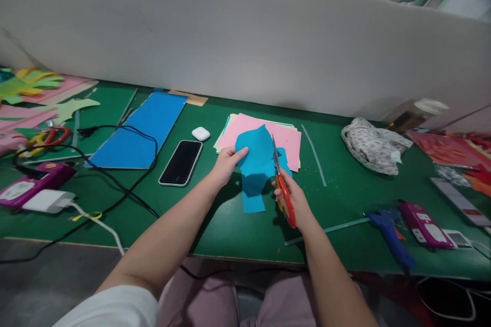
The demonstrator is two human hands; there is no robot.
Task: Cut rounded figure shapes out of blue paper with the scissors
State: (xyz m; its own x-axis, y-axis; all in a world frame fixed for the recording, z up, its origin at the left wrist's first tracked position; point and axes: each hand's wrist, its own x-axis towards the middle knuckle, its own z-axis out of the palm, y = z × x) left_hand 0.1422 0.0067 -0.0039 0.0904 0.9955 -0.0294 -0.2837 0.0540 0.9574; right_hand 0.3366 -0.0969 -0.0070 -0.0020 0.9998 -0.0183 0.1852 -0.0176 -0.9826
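My left hand [230, 162] pinches the left edge of a blue sheet of paper [256, 158], thumb on top. The sheet has a pointed top and curved cut edges, and a strip of it hangs toward me. My right hand [293, 194] is closed round red-handled scissors [286, 196], whose blades point away from me at the sheet's right side. Whether the blades are apart or together is hard to make out. Behind the blue sheet lies a stack of coloured paper [286, 138] with a pink sheet on top.
Left of the stack are a phone [181, 163], a white earbud case [201, 134], a blue board [141, 130] and black cable. To the right lie a clear glue stick [313, 156], a blue glue gun [391, 237], a purple power strip [425, 225] and a basket with cloth [374, 145].
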